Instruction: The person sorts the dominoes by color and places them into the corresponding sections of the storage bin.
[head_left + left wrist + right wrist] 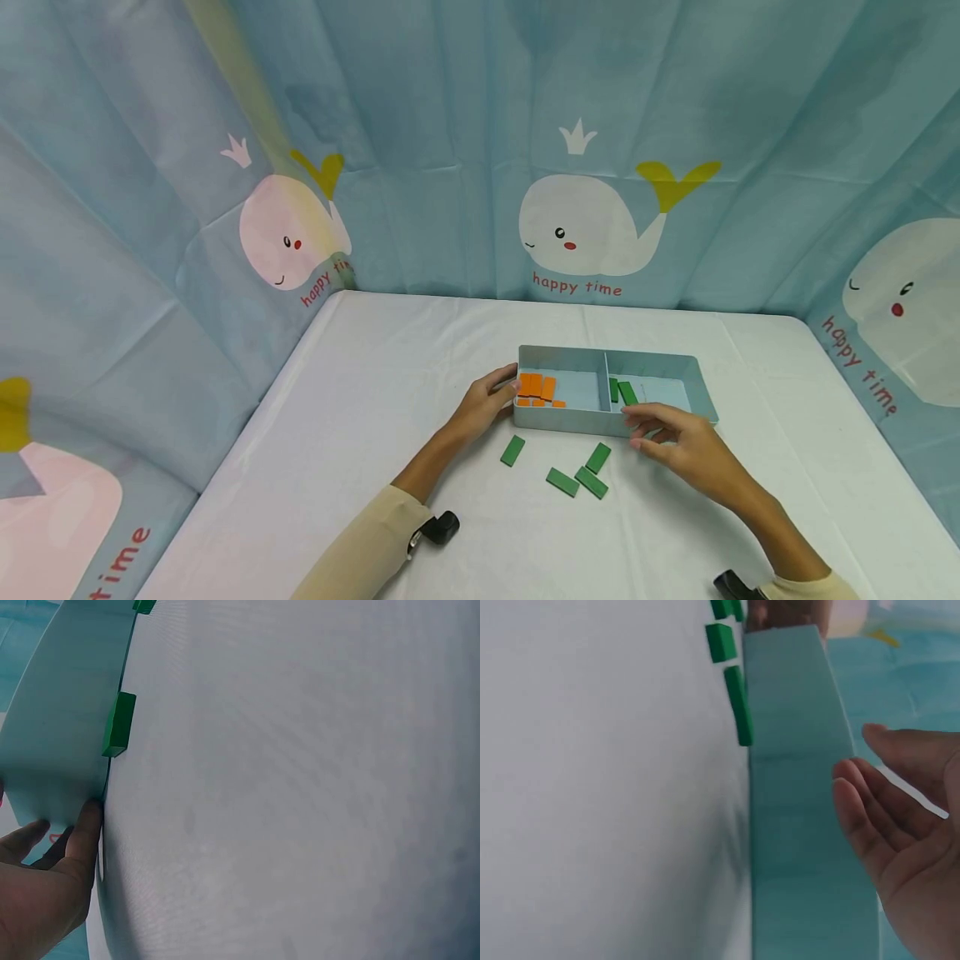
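Note:
A shallow light-blue box point(573, 421) with two compartments lies on the white table. My left hand point(483, 404) holds its left end, the fingers at the end wall; in the left wrist view that hand point(52, 877) meets the box's end. Several orange tiles point(531, 385) lie in the left compartment and two green tiles point(627, 393) in the right one. Over the front rim of the right compartment is my right hand point(678, 446), fingers loosely bent. The right wrist view shows this hand point(907, 817) with nothing between thumb and fingers.
Several loose green tiles lie on the table point(420, 358) in front of the box: one point(513, 451) apart at the left, the others point(562, 482) grouped nearer its middle. A blue curtain point(442, 225) with printed whales hangs behind and at both sides.

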Demonstrator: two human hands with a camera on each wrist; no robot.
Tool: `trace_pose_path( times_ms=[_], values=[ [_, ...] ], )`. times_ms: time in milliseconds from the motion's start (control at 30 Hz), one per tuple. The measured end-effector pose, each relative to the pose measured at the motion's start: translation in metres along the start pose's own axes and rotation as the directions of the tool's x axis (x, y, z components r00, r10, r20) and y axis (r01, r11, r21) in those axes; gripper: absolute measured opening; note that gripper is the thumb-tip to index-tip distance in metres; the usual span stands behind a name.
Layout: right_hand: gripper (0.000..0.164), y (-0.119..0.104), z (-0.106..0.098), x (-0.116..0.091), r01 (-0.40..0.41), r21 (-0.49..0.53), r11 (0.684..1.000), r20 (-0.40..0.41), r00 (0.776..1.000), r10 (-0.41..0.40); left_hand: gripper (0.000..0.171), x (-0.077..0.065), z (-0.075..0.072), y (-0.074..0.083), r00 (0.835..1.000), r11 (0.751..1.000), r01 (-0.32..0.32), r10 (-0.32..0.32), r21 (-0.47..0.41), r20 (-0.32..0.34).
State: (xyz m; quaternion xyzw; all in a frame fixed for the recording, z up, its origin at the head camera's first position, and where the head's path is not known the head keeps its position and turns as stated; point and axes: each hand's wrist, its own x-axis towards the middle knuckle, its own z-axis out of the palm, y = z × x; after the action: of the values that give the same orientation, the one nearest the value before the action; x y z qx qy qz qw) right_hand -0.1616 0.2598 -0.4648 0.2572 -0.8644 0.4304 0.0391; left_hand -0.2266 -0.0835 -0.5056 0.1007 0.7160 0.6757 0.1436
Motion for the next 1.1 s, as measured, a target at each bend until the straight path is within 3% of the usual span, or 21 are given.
trace_pose_path(
  times_ms=[200,500,900,1100],
  values=[
    [0.039,0.004,0.012,-0.005,-0.029,0.036,0.999,0.067,0.997,0.026,0.061,0.000,0.000,-0.001,1.000,1.000,0.005,-0.005,0.026,-0.012],
    [0.043,0.009,0.019,-0.007,-0.102,0.074,0.992,0.188,0.978,0.086,0.062,-0.001,0.000,-0.001,1.000,1.000,-0.001,0.001,-0.006,-0.003],
    [0.046,0.010,0.027,-0.002,-0.143,0.030,0.989,0.245,0.961,0.132,0.062,-0.002,0.001,0.001,1.000,1.000,-0.014,0.014,0.001,0.001],
    [0.046,0.008,0.032,0.001,-0.112,0.067,0.991,0.270,0.959,0.090,0.062,-0.002,0.001,0.002,1.000,1.000,-0.017,0.017,0.009,0.004]
  ],
)
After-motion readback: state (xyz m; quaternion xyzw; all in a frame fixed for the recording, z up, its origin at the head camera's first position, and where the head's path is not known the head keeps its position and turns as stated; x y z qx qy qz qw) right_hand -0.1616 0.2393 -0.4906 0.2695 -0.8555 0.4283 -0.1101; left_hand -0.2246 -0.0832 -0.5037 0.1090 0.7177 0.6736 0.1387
